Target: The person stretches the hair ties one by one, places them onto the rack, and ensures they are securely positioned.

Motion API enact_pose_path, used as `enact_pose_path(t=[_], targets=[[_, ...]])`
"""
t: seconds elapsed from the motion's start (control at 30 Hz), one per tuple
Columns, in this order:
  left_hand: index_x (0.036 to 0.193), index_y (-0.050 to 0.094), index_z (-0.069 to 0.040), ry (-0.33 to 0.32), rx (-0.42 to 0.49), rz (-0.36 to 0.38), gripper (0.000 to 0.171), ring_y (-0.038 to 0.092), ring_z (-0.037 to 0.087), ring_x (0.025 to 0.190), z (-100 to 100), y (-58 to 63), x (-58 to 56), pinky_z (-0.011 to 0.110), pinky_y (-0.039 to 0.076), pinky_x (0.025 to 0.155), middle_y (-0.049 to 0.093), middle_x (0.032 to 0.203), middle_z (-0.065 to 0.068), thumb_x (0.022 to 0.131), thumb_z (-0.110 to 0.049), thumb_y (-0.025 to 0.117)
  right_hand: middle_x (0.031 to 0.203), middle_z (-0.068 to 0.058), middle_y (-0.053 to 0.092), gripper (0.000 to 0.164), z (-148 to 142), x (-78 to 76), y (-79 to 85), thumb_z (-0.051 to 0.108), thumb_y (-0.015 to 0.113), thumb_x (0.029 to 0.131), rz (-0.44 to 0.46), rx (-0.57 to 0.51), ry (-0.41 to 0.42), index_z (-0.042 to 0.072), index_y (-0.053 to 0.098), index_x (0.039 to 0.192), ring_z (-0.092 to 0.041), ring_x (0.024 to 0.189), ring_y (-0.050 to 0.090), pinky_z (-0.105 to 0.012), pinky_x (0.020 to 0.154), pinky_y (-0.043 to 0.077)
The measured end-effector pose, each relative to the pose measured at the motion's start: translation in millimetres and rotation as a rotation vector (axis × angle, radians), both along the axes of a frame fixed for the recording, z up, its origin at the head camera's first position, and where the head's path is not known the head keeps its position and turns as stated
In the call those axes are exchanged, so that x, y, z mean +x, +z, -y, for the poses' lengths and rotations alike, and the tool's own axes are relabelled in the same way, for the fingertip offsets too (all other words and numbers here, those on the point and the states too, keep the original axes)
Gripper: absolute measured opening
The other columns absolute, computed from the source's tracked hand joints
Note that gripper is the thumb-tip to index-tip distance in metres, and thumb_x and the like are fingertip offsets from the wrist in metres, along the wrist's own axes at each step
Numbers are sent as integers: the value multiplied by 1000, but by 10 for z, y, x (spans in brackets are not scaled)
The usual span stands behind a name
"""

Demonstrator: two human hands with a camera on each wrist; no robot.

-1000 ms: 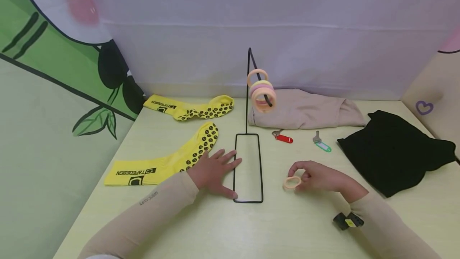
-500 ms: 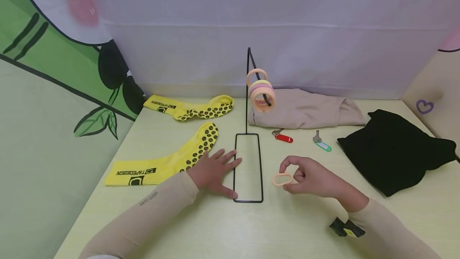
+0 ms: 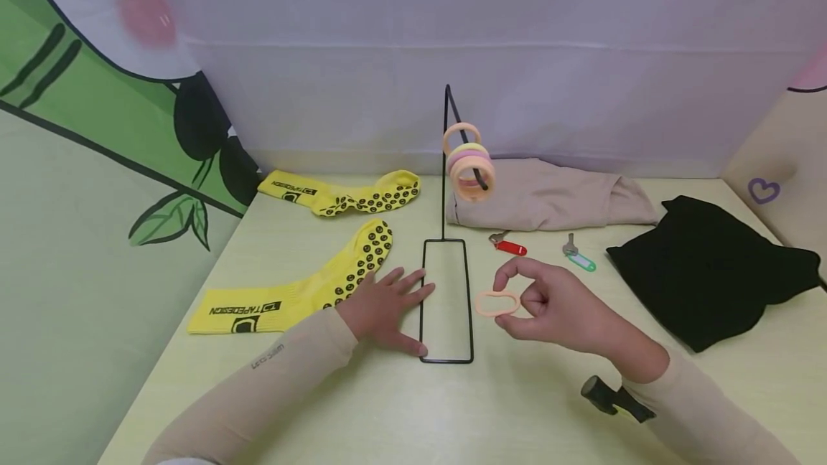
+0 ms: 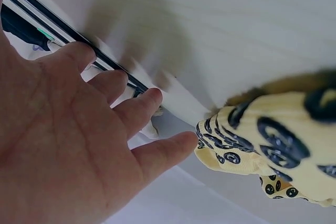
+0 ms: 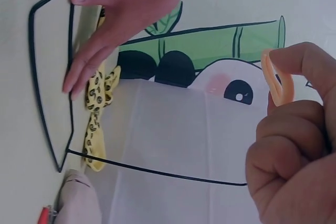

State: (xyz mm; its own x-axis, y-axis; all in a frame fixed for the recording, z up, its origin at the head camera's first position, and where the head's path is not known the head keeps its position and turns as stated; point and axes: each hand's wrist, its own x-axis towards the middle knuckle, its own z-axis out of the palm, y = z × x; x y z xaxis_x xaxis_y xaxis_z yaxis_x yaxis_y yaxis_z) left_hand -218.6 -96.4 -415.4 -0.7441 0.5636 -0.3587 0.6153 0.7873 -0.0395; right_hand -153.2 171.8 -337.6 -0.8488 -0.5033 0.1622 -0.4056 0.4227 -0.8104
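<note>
My right hand (image 3: 558,307) pinches a peach-coloured ring band (image 3: 479,305) between thumb and index finger, just right of the stand's base. In the right wrist view the same band looks slightly squeezed into an oval. My left hand (image 3: 385,311) lies with spread, straight fingers over the left rod of the black wire stand (image 3: 470,307), its thumb at the near corner. From the stand's upper arm hang several bands: a peach one (image 3: 474,194), with pink and yellow ones behind it. The left wrist view shows the palm and fingertips on the rod.
Two yellow socks (image 3: 258,307) with black dots lie at the left. Behind the stand is a folded beige cloth (image 3: 549,199). A key with a red tag (image 3: 512,247) and one with a green tag (image 3: 581,261) lie in front of it. Black fabric (image 3: 711,271) spreads at the right.
My right hand has risen and moved left and away from me with the peach band, toward the stand. The left hand stays on the base.
</note>
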Motion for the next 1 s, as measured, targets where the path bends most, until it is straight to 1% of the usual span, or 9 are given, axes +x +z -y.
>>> enact_pose_path(t=[0.07,0.13,0.27,0.4,0.53,0.77,0.9,1.0], targets=[[148,15,-34,0,-2,0,102,16,29,143,1,-3,-2,63,22,105,10,157,-5,66,-82,51,46,-3,19,33,24,10,88,1,73,72,-54,-16,7,15,52,93,0,44,17,-19,40,25],[148,15,-34,2,-5,1,102,16,29,143,1,-5,-4,63,22,105,10,157,-5,66,-82,51,46,-3,20,34,49,20,171,0,73,71,-111,-30,14,15,52,93,-1,44,17,-19,40,26],[148,14,-35,2,-3,3,101,15,29,143,-1,-2,-9,63,22,105,9,157,-5,66,-82,50,45,-1,20,36,85,28,308,-4,72,69,-203,-78,33,14,53,93,-7,41,17,-20,39,25],[148,15,-34,3,3,9,101,15,29,143,-3,11,-3,64,22,105,10,157,-4,66,-81,52,45,0,19,38,105,36,434,-7,72,66,-280,-113,30,13,54,93,-11,41,17,-21,39,24],[148,16,-34,5,6,13,102,15,29,143,-2,14,3,64,21,105,10,157,-4,66,-81,52,45,0,18,39,119,41,572,-9,73,65,-333,-160,33,11,55,93,-13,41,15,-23,39,23],[148,16,-34,-1,7,2,102,16,29,143,-4,-3,-1,64,22,105,10,157,-5,66,-82,51,45,2,19,40,129,-12,780,-17,70,62,-418,-297,55,3,55,93,-10,40,14,-21,39,19],[148,15,-34,-1,1,-2,103,16,29,143,-7,-10,-5,64,22,105,10,157,-5,65,-82,51,45,2,19,38,154,-63,878,-19,69,62,-430,-383,52,-4,54,94,-9,39,15,-21,36,18],[148,15,-34,-2,-1,-2,103,16,29,143,-5,-19,-6,64,22,105,10,157,-5,65,-83,51,45,1,20,37,187,-112,935,-17,69,64,-437,-387,13,-5,54,96,-10,39,16,-23,35,17]])
